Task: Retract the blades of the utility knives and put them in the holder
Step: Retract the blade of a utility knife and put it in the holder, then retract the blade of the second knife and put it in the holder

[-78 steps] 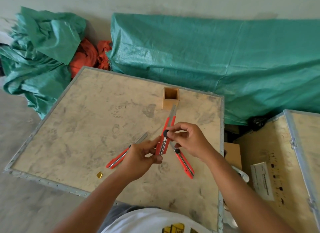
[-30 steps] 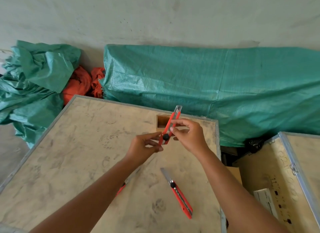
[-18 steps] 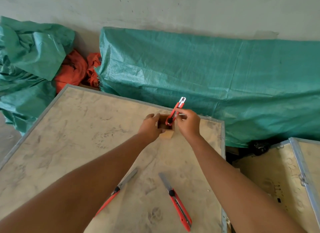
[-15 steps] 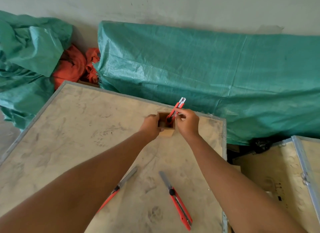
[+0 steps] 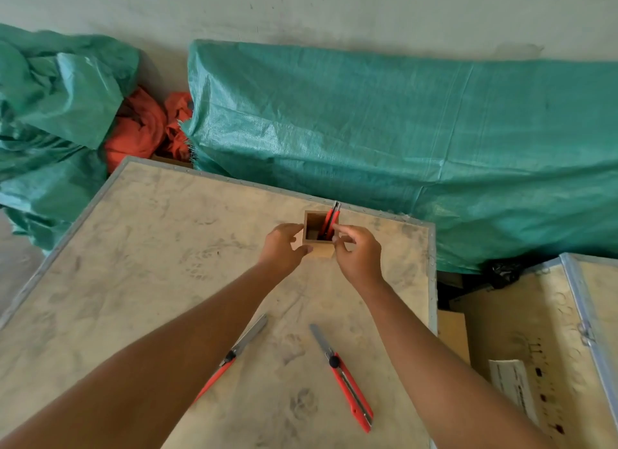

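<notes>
Your left hand (image 5: pixel 280 248) steadies the small wooden holder (image 5: pixel 319 249) near the far edge of the bench (image 5: pixel 140 248), its grip partly closed, thumb and fingers pressed against the box's left wall. Inside the holder, a red utility knife (image 5: pixel 329 222) stands tilted toward one o'clock, leaning against the right wall with its tip just above the rim; no blade shows past that tip, so it appears to be retracted. Your right hand (image 5: pixel 359 253) sits at the holder's three o'clock side, fingertips (image 5: pixel 339 228) at the rim and just beside the knife; whether that grip is pinching the handle or has let go cannot be told from this angle.

The step in hand looks like seating the first knife in the holder, which puts the task roughly a third of the way along.

Two more knives lie on the bench toward six o'clock. The left knife (image 5: pixel 230 356) points to about one o'clock, partly hidden under your left forearm, with its blade fully extended. The right knife (image 5: pixel 344 378) points to about eleven o'clock, its blade also out.

Your next move calls for releasing the holder, taking up one of these by the red handle, well clear of the exposed steel, and sliding the black thumb button back before it goes in.
</notes>
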`<state>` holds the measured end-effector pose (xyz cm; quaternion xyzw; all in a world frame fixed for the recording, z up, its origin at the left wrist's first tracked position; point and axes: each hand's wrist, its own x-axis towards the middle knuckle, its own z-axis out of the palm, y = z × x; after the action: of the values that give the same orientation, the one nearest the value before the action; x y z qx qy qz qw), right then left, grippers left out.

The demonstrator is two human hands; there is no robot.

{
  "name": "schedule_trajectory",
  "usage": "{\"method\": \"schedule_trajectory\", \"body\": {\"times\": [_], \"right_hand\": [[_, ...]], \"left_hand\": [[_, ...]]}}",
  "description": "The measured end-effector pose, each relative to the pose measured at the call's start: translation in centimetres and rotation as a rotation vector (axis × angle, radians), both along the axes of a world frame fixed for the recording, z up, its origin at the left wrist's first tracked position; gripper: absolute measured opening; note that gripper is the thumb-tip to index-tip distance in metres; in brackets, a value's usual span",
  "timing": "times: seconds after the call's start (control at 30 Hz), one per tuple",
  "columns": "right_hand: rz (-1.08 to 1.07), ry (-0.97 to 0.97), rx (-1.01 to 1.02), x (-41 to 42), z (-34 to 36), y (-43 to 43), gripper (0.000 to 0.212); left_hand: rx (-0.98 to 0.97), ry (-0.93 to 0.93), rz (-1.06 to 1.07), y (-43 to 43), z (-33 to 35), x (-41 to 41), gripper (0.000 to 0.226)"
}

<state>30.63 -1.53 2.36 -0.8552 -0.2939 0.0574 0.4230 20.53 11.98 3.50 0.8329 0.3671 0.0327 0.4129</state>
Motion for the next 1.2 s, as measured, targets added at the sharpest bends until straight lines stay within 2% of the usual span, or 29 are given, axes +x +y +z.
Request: {"method": "schedule_trajectory", "body": {"times": [0.07, 0.17, 0.4, 0.53, 0.67, 0.73, 0.8, 0.87, 1.07, 1.2], "right_hand": [[0.015, 0.042, -0.007, -2.0, -0.1, -1.4, 0.026], [0.038, 0.219, -0.040, -5.4, -0.5, -3.2, 0.028], [0.205, 0.478, -0.153, -13.5, -1.4, -4.5, 0.026], [0.290, 0.514, -0.277, -17.5, -3.0, -2.9, 0.026], [0.312, 0.554, -0.379, -21.7, -4.9, -0.6, 0.035], [0.312, 0.565, -0.401, -23.7, -5.5, 0.4, 0.036], [0.276, 0.583, -0.395, -25.2, -6.2, 1.2, 0.034], [0.208, 0.584, -0.380, -26.4, -6.8, 1.7, 0.032], [-0.026, 0.682, -0.236, -27.8, -6.9, 1.9, 0.017], [-0.056, 0.748, -0.079, -27.7, -4.0, 0.6, 0.016]], "left_hand": [[-0.029, -0.022, 0.042, -0.3, 0.3, -2.2, 0.049], [-0.067, -0.021, 0.105, -1.4, 0.7, -6.4, 0.040], [-0.019, 0.083, 0.193, -4.1, -0.6, -18.3, 0.044], [0.018, 0.209, 0.196, -4.4, -2.9, -23.5, 0.051], [0.134, 0.459, 0.095, -4.8, -5.0, -26.8, 0.059], [0.159, 0.519, 0.048, -5.0, -5.8, -28.0, 0.054], [0.165, 0.500, -0.003, -5.0, -6.8, -29.0, 0.036], [0.171, 0.454, -0.031, -5.0, -7.5, -29.7, 0.028], [0.086, 0.230, -0.006, -5.0, -6.8, -30.9, 0.027], [0.054, 0.070, 0.057, -5.5, -4.6, -31.7, 0.036]]}}
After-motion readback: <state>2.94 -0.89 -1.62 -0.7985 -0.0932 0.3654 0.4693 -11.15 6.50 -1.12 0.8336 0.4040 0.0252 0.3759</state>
